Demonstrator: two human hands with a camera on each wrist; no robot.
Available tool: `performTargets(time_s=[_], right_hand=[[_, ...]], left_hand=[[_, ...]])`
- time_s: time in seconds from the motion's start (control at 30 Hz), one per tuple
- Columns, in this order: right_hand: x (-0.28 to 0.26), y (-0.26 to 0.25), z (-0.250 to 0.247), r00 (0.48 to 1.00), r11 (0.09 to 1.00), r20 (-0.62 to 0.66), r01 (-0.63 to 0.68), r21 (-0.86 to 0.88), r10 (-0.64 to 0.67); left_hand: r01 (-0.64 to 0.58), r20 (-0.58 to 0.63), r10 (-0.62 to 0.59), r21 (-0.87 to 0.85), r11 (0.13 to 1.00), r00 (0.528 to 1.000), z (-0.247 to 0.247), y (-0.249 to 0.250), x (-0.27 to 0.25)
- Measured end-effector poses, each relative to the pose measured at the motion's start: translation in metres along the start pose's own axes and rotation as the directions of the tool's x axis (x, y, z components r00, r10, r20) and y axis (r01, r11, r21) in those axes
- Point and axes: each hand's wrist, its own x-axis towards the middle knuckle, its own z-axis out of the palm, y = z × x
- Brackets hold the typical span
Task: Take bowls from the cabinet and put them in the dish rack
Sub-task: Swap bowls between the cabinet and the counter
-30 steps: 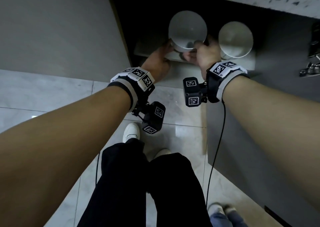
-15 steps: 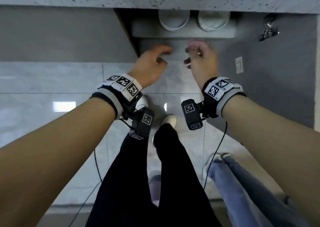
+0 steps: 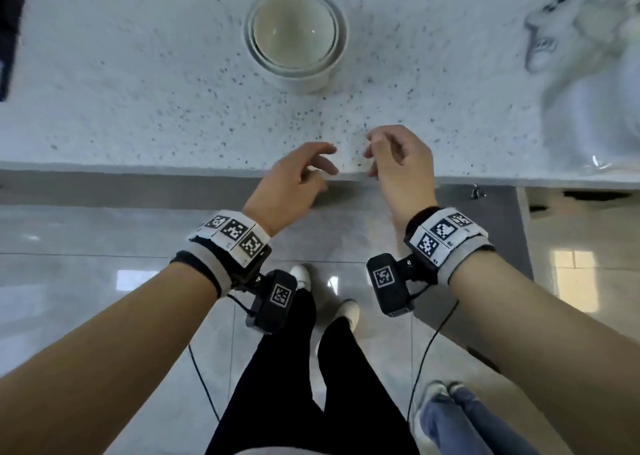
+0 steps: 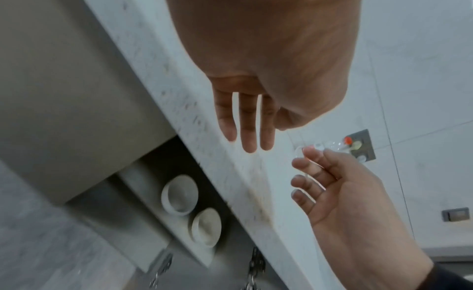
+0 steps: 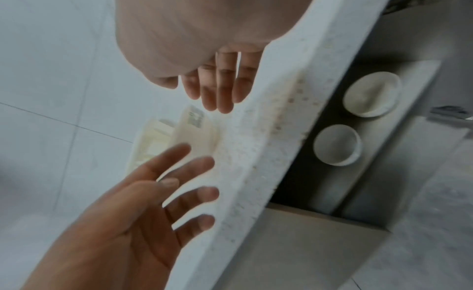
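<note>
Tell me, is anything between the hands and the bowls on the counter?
Nothing visible. Only bare counter lies between the empty left hand, the right hand and the stacked bowls.

A white, grey-speckled stone worktop (image 3: pixel 138 101) fills the upper half of the head view. A nested stack of white ceramic bowls (image 3: pixel 295 35) stands on it, upper centre. Below, a grey cabinet shelf (image 5: pixel 399 144) carries 2 white bowls (image 5: pixel 337 144) side by side.
</note>
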Motion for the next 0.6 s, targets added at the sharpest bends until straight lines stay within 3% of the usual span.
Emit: performTargets(time_s=[0.1,0.2,0.3,0.4,0.5,0.6], right_hand=[[0.035,-0.031,0.009,1.0,0.999,0.01,0.001,-0.046,0.0],[0.072,-0.053,0.021,0.999,0.99,0.046,-0.021,-0.136,0.027],[0.107,-0.07,0.034,0.998,0.958,0.061,-0.001,-0.286,0.019],[0.132,-0.079,0.052,0.994,0.911,0.098,-0.011,-0.412,0.056],[0.143,-0.082,0.067,0.99,0.839,0.106,-0.021,-0.544,0.093],[0.145,-0.082,0.071,0.993,0.822,0.073,-0.035,-0.569,0.093]], left_hand=[[-0.003,-0.127,0.008,0.035,0.999,0.992,-0.044,0.016,0.019],[0.007,-0.299,0.023,0.1,0.995,0.954,-0.082,0.025,0.05],[0.136,-0.417,0.006,0.31,0.941,0.909,-0.111,0.034,0.087],[0.286,-0.375,-0.068,0.564,0.774,0.925,-0.127,0.042,0.122],[0.257,-0.303,-0.022,0.764,0.591,0.953,-0.133,0.047,0.149],[0.208,-0.244,0.012,0.849,0.487,0.97,-0.137,0.055,0.167]])
